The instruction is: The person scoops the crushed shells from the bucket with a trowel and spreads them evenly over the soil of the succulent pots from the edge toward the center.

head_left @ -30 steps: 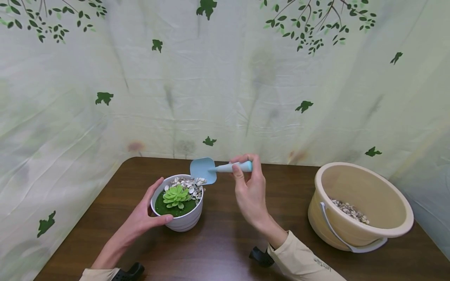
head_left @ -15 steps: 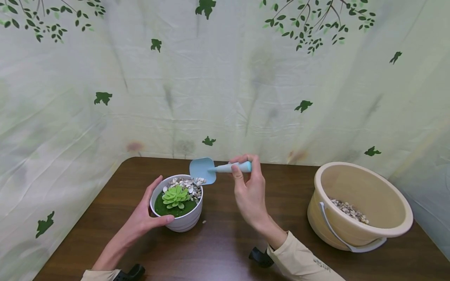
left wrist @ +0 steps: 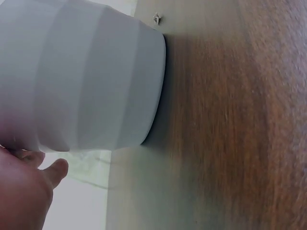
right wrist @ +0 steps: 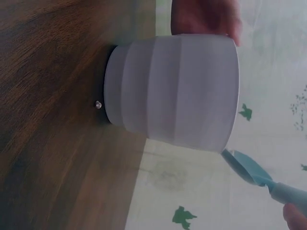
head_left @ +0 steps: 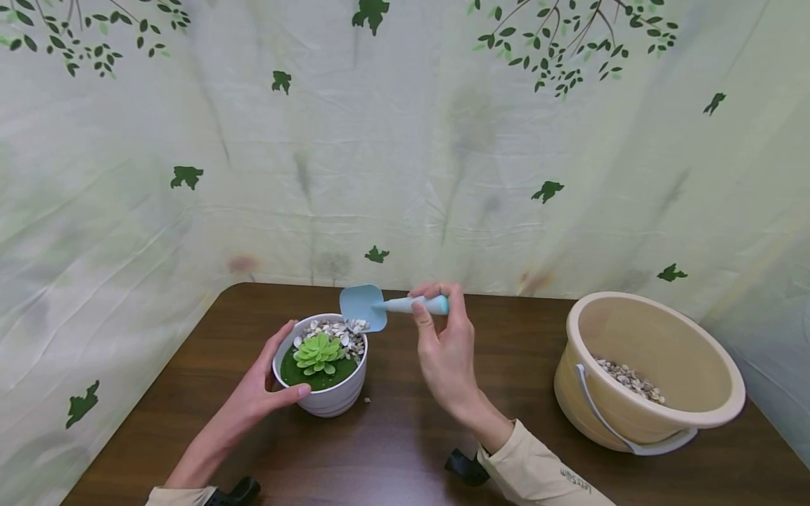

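Observation:
A white ribbed flower pot [head_left: 335, 402] stands on the table, holding a green succulent [head_left: 318, 353], green mossy filling and pale pebbles [head_left: 328, 329] toward the back right. My left hand [head_left: 259, 386] grips the pot from the left, thumb at the front rim. My right hand [head_left: 449, 348] holds the handle of a small light-blue trowel [head_left: 363, 308] between thumb and fingers. The trowel's blade tilts down, its lower edge right at the pot's rim beside the pebbles; the right wrist view shows the blade tip [right wrist: 228, 155] at that rim too.
One small pebble [head_left: 368, 400] lies on the brown wooden table [head_left: 392, 450] just right of the pot. At the right stands a beige bucket [head_left: 579, 393] with a grey handle and pebbles [head_left: 629, 379] inside. A leaf-patterned curtain [head_left: 430, 176] hangs behind the table.
A small pebble has appeared on the table beside the pot. The trowel and right hand have shifted very slightly left; the left hand keeps its hold on the pot.

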### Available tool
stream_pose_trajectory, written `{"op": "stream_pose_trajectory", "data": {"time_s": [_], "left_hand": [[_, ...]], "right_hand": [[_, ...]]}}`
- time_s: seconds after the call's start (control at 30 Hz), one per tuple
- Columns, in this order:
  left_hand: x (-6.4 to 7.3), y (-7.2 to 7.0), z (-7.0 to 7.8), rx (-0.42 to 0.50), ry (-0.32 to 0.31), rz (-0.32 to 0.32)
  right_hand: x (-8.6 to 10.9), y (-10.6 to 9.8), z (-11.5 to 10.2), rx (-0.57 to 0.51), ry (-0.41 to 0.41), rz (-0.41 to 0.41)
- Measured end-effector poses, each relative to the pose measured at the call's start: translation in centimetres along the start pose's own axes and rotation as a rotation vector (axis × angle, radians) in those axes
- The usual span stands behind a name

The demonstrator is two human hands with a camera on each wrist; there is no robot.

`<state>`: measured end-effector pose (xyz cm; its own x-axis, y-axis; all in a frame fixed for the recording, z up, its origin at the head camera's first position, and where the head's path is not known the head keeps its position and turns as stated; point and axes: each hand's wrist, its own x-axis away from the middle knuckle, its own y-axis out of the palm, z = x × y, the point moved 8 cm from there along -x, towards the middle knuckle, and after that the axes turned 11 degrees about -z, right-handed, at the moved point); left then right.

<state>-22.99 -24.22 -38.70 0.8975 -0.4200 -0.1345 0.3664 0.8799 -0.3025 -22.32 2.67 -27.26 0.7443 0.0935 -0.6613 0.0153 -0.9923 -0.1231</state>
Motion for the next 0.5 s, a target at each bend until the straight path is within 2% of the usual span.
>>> {"op": "stream_pose_trajectory", "data": {"time_s": [0.23,0.5], "left_hand": [[0.0,-0.1,-0.1,0.012,-0.007,0.017],[0.0,-0.1,-0.3,-0.042,-0.059,0.041]], "right_hand": [[0.3,0.1,2.0,-0.017,-0.022,-0.007],[0.5,0.4,2.1,-0.026,-0.058,-0.016]]}}
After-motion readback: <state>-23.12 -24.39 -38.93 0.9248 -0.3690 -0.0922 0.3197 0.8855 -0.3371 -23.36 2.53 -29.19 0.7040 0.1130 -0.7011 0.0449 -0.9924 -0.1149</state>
